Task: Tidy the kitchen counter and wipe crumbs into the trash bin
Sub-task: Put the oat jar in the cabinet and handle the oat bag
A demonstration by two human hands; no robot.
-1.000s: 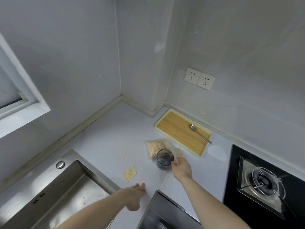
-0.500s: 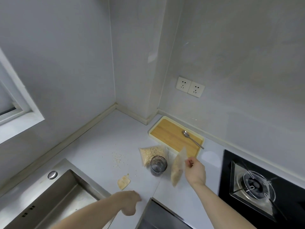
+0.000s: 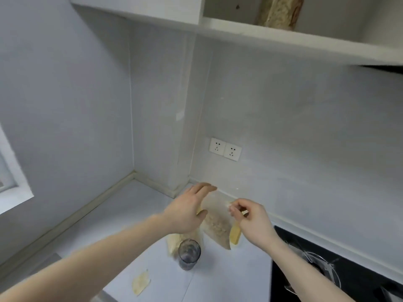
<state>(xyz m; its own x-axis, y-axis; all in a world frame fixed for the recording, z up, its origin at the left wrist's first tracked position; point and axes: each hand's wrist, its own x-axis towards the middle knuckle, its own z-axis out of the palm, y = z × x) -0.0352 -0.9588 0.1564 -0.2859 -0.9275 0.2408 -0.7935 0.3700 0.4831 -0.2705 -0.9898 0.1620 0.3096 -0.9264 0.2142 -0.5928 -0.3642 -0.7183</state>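
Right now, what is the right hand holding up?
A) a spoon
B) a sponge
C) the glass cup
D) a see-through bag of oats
D: the right hand pinches the top of the clear bag of oats, which hangs above the counter; the glass stands untouched.

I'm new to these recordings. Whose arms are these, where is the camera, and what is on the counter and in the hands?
There is no machine here. A person wears a wide-angle camera on the head, so you look forward and down along their two bare arms.

The right hand pinches the top of a clear bag of oats and holds it up above the counter. The left hand is open, fingers spread, next to the bag; I cannot tell whether it touches it.

On the counter stand a dark glass, a second bag of oats just behind it, and a torn scrap of wrapper nearer the person. A black stove sits to the right, two wall sockets on the wall behind, and a shelf overhead.
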